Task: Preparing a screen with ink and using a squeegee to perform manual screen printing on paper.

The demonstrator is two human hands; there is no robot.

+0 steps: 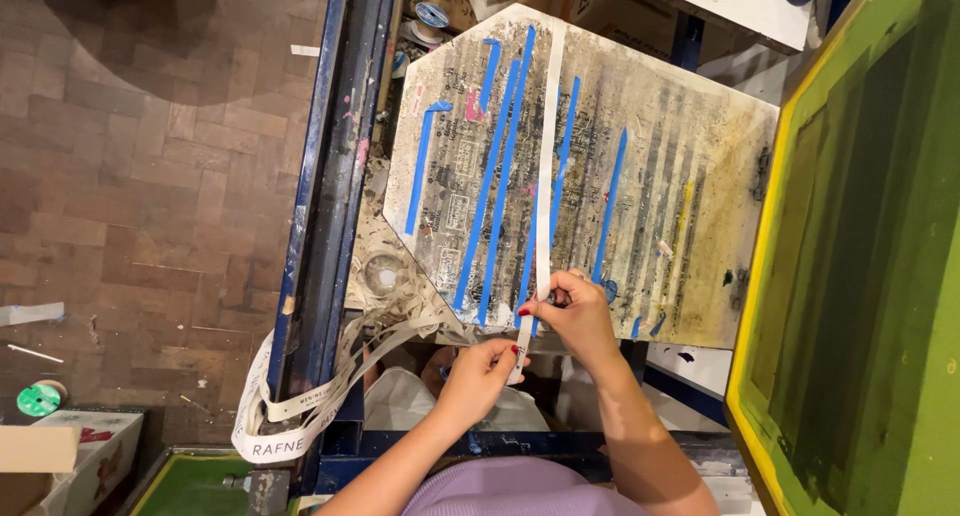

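Both hands pinch the white ribbon (545, 176) near lower centre: right hand (575, 316) above, left hand (480, 371) below; ribbon runs straight up-frame across the stained platen (690, 176).

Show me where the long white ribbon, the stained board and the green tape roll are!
white ribbon (546, 156), head view, middle of the strip lying on the board.
stained board (700, 156), head view, bare right part of its top.
green tape roll (38, 399), head view, its flat face.

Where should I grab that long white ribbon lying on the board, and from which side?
Probably best at its near end, from the board's near edge. The white ribbon lies flat lengthwise, but that end hangs free past the edge, where the left hand and right hand already pinch it by its flat faces.
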